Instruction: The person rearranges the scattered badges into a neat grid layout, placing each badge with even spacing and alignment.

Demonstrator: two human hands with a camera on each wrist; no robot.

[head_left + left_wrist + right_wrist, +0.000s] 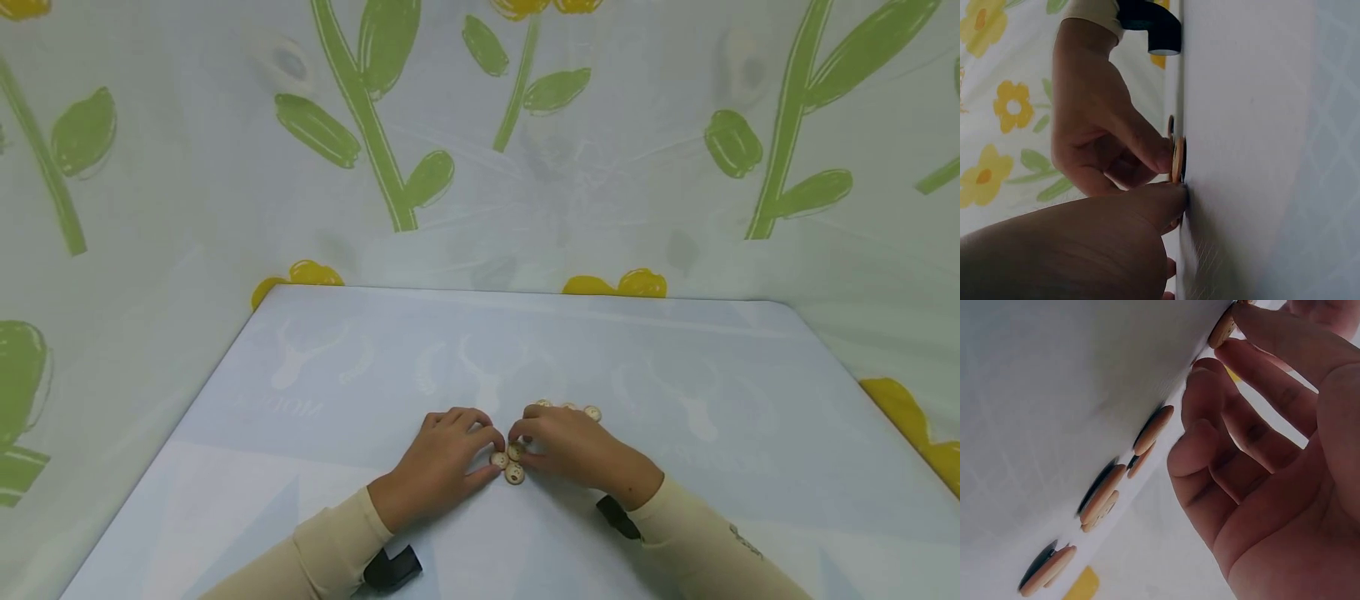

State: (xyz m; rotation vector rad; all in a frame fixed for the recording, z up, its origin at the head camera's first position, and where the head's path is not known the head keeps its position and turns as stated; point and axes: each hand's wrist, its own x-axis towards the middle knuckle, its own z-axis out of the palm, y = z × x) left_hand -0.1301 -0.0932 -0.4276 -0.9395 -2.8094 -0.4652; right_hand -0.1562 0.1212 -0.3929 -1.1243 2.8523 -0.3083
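Small round wooden discs with dark markings lie flat in a cluster on the table. My left hand (450, 467) comes from the left, its thumb and forefinger pinching the left disc (498, 460) of the cluster. From the right, my right hand (577, 446) pinches the upper disc (515, 451) between thumb and forefinger. A third disc (513, 473) sits just below these two. In the right wrist view a pinched disc (1224, 328) shows at the fingertips, while the other fingers stay curled. The left wrist view has both hands meeting edge-on at the discs (1178, 159).
Behind the right hand lie several more wooden discs (592, 412), partly hidden by it; the right wrist view shows such discs (1102, 495) in a row. The pale table (360, 358) ends at a back edge before a flower-printed curtain (637, 200). Black wrist mounts (393, 568) hang beneath the sleeves.
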